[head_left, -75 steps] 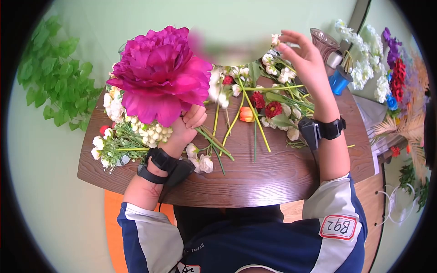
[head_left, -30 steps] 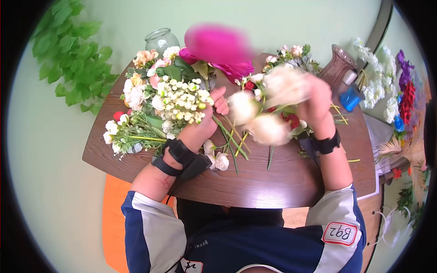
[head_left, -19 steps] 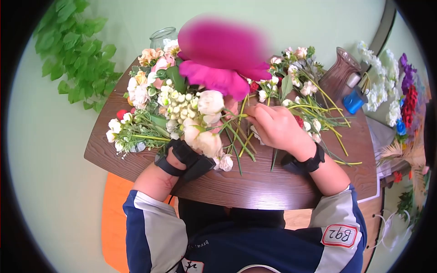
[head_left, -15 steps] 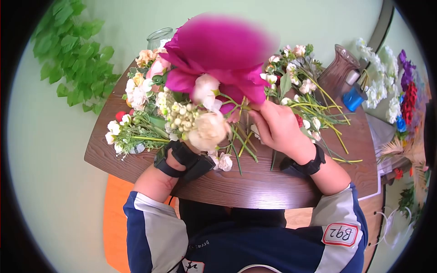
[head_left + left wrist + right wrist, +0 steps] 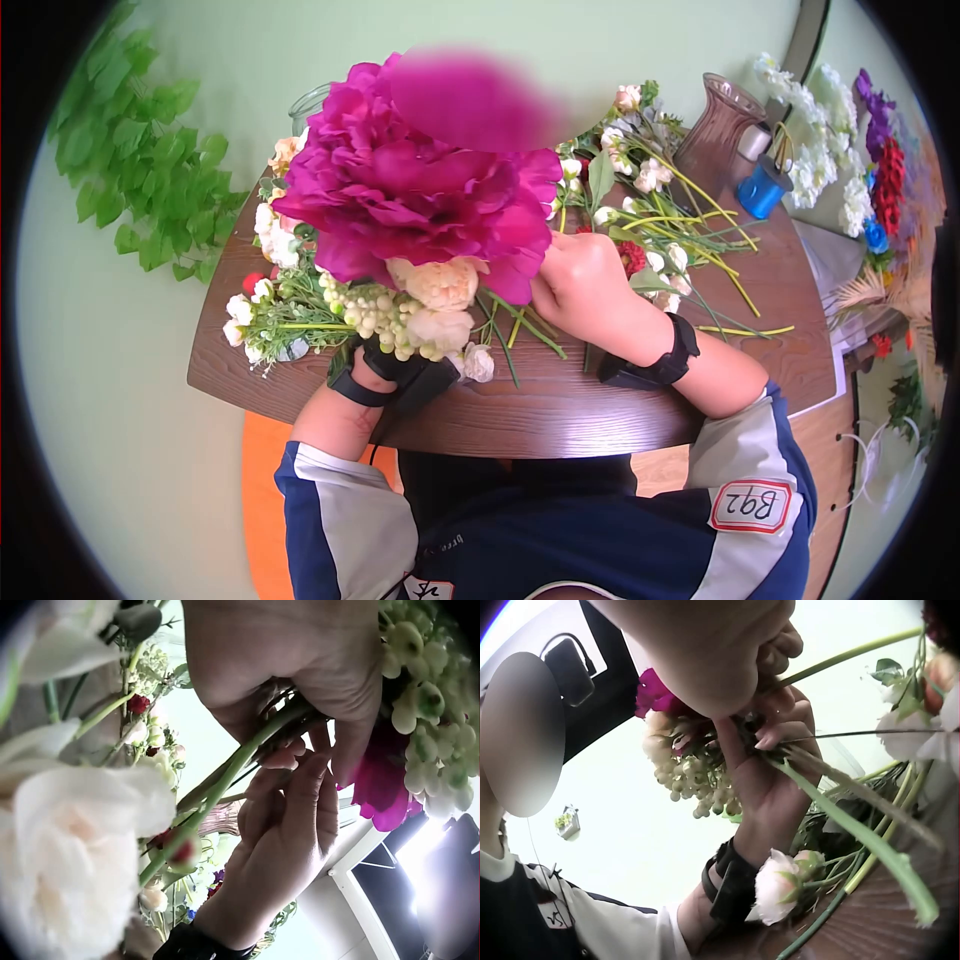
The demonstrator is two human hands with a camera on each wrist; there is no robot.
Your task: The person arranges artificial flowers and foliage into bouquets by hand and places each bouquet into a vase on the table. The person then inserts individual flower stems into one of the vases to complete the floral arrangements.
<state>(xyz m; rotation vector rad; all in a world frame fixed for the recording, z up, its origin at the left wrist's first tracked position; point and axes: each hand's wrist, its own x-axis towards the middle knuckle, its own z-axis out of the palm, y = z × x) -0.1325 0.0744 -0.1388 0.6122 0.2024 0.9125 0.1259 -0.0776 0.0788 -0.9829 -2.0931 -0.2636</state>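
A big magenta peony [image 5: 400, 200] heads the bundle in my left hand [image 5: 292, 652], whose fingers grip the stems [image 5: 840, 810]. In the head view the blooms hide that hand. White berry sprigs [image 5: 694, 780] sit below the peony, with cream flowers [image 5: 435, 285] against its lower petals. My right hand [image 5: 590, 290] is at the peony's right edge, its fingers curled. In the right wrist view it pinches a yellow-green stem [image 5: 855, 656] right beside the left fingers. Both hands meet at the stems in the left wrist view.
Loose flowers and stems [image 5: 690, 220] lie at the table's right; more blooms [image 5: 285, 310] lie at its left. A ribbed glass vase [image 5: 720, 130] and a blue spool [image 5: 765, 188] stand at back right. A clear jar [image 5: 308, 105] shows behind the bouquet.
My right hand has brought the cream flowers from the right side of the table over to the bundle. The peony has tipped down and toward the left, and the cream flowers now sit under it.
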